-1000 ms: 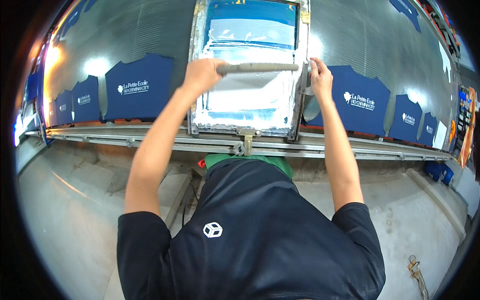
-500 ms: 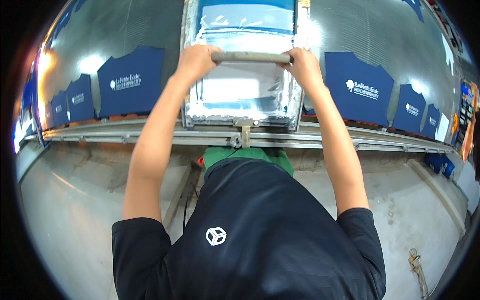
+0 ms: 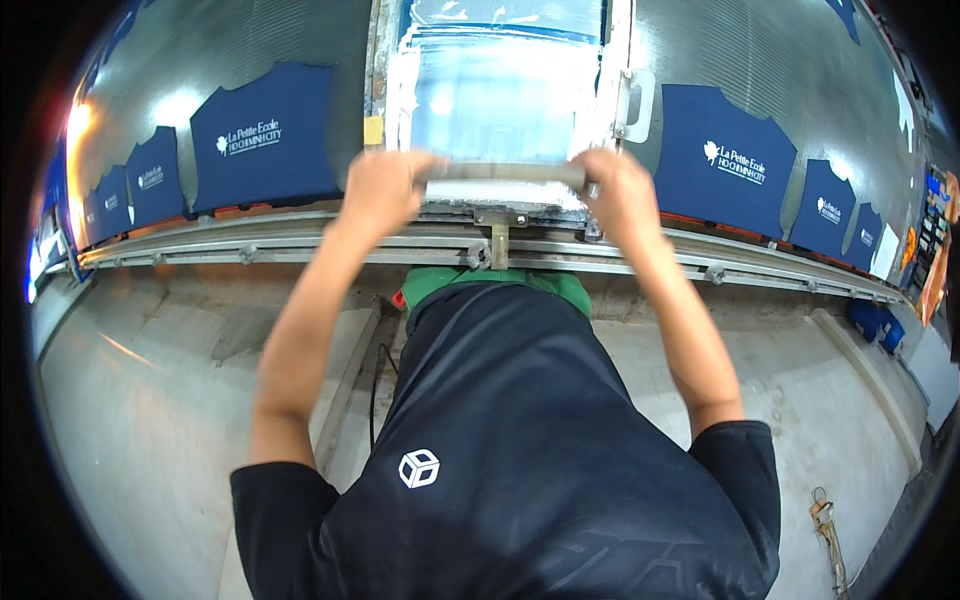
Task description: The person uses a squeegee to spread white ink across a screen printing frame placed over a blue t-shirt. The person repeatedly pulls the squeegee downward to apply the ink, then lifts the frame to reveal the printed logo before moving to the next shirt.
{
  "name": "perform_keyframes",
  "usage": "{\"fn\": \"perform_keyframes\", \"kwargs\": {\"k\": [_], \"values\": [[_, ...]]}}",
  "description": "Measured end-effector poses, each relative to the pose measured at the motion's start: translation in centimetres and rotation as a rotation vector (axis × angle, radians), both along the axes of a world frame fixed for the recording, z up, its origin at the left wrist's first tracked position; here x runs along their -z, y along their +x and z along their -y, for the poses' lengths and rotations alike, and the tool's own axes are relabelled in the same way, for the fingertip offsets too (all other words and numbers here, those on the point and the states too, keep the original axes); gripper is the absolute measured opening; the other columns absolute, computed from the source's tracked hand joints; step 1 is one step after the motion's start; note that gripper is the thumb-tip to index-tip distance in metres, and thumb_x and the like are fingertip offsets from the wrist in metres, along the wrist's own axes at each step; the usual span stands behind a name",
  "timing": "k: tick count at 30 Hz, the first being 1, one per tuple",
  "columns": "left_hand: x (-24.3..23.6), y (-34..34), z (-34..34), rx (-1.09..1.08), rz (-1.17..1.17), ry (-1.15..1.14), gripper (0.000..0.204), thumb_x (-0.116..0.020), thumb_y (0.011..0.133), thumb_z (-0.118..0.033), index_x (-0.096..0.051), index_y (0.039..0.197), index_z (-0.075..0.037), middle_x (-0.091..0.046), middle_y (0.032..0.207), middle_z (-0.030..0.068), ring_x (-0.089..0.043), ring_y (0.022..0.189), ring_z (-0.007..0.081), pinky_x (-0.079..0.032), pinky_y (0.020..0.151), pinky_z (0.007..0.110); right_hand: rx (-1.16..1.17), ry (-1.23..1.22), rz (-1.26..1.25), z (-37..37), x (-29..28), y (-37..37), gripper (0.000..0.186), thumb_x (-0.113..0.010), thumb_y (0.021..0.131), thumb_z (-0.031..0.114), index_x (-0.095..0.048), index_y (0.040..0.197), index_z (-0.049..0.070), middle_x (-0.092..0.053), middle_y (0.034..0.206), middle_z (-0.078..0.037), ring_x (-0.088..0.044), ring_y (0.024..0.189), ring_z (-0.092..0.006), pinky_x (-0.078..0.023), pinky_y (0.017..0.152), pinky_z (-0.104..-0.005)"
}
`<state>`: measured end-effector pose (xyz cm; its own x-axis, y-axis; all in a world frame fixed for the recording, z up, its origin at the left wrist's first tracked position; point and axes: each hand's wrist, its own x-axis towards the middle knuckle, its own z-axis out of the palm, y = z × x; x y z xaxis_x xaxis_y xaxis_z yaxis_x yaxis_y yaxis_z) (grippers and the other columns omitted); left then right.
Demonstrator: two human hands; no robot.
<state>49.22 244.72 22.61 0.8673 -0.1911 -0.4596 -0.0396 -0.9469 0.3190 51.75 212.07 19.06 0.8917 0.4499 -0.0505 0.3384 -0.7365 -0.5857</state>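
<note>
My left hand (image 3: 385, 185) and my right hand (image 3: 620, 190), both slightly blurred, are closed round the ends of a long grey squeegee (image 3: 500, 172). It lies crosswise over the near part of a screen-printing screen (image 3: 485, 95) smeared with white ink over blue. The screen sits in a worn metal frame (image 3: 617, 45), with a metal handle (image 3: 637, 105) on its right side and a bracket (image 3: 500, 240) at its near edge. My forearms reach up from the lower edge, either side of my dark shirt.
Navy garment panels with white prints (image 3: 262, 100) (image 3: 727, 115) lie in rows on the dark metal table (image 3: 760, 60), left and right of the screen. A metal rail (image 3: 380, 250) runs along the near edge. Green cloth (image 3: 435, 282) shows below it, and blue containers (image 3: 868, 320) stand at right.
My right hand came from the frame's right side onto the squeegee. Both hands then drew the squeegee down the screen toward me, closer to its near edge.
</note>
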Motion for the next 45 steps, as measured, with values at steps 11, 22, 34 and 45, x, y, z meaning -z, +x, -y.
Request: {"fn": "perform_keyframes", "kwargs": {"k": [11, 22, 34, 45], "values": [[4.1, 12.5, 0.2, -0.001, 0.202, 0.114, 0.035, -0.082, 0.079, -0.027, -0.08, 0.114, -0.022, -0.079, 0.104, 0.008, -0.075, 0.099, 0.029, -0.06, 0.088, 0.043, 0.156, -0.021, 0.052, -1.6, 4.4, 10.7, 0.025, -0.082, 0.08, 0.014, -0.075, 0.104, 0.008, -0.075, 0.095, -0.016, -0.072, 0.094, -0.0369, -0.058, 0.084, -0.0447], [3.6, 9.7, -1.5, 0.05, 0.14, 0.08, 0.031, -0.08, 0.079, -0.028, -0.079, 0.11, -0.024, -0.078, 0.096, 0.0091, -0.074, 0.091, 0.03, -0.059, 0.08, 0.046, 0.066, -0.083, -0.097, -1.5, 2.0, 8.9, 0.023, -0.082, 0.085, 0.021, -0.075, 0.102, 0.008, -0.075, 0.092, -0.014, -0.072, 0.092, -0.0356, -0.057, 0.085, -0.0444], [5.4, 5.6, -0.5, 0.001, 0.228, 0.007, 0.035, -0.08, 0.078, -0.017, -0.08, 0.111, -0.026, -0.079, 0.105, 0.0052, -0.074, 0.098, 0.0283, -0.057, 0.087, 0.044, 0.142, 0.02, 0.044, -1.2, 5.3, 3.5, 0.035, -0.083, 0.075, 0.004, -0.075, 0.11, 0.007, -0.075, 0.1, -0.015, -0.071, 0.097, -0.0349, -0.057, 0.086, -0.0432], [3.9, 0.9, 1.1, 0.092, 0.4, -0.024, 0.049, -0.081, 0.08, -0.054, -0.074, 0.098, -0.009, -0.074, 0.094, 0.0116, -0.072, 0.091, 0.032, -0.056, 0.077, 0.045, -0.042, 0.052, 0.054, -2.3, 2.4, 0.8, 0.044, -0.085, 0.083, 0.035, -0.067, 0.109, 0.004, -0.072, 0.097, -0.016, -0.069, 0.097, -0.036, -0.056, 0.083, -0.0468]]}}
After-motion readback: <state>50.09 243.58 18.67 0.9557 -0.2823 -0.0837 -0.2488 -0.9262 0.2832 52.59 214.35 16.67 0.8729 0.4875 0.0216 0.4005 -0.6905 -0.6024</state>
